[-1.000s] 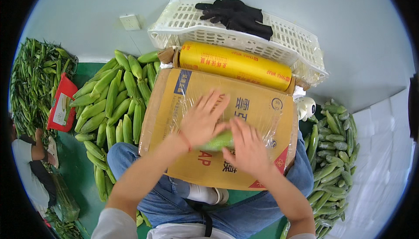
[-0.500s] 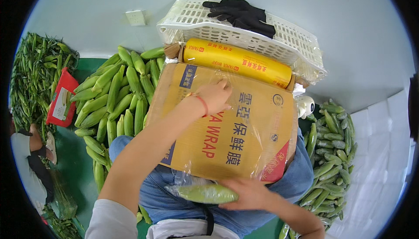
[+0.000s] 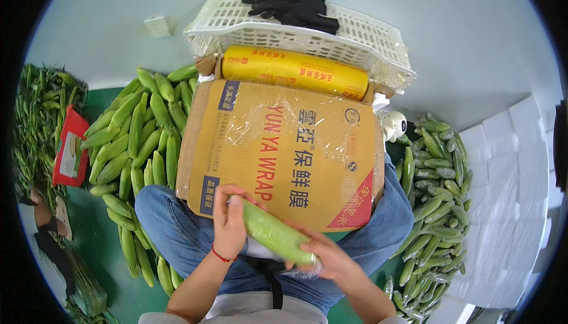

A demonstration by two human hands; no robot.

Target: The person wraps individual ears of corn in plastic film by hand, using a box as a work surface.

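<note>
My left hand (image 3: 231, 223) grips one end of a pale green corn ear (image 3: 272, 235) covered in shiny plastic film, held tilted above my lap. At the other end my right hand (image 3: 322, 256) closes round it, with crumpled film beside the fingers. Just beyond them, a brown cardboard box (image 3: 236, 146) with loose film on top rests on my legs, and a yellow roll of film (image 3: 294, 71) lies along its far edge.
Unwrapped corn (image 3: 130, 146) is piled at left, beside a red box (image 3: 70, 152) and leafy greens (image 3: 38, 129). Another person (image 3: 44, 247) sits at far left. Wrapped corn (image 3: 435, 217) and white foam boxes (image 3: 497, 194) are at right. Black gloves (image 3: 290, 10) top a white crate (image 3: 373, 40).
Over the last second the corn moved off the box top toward my lap. My left hand came back from the box's upper part, where it was half a second ago, onto the corn.
</note>
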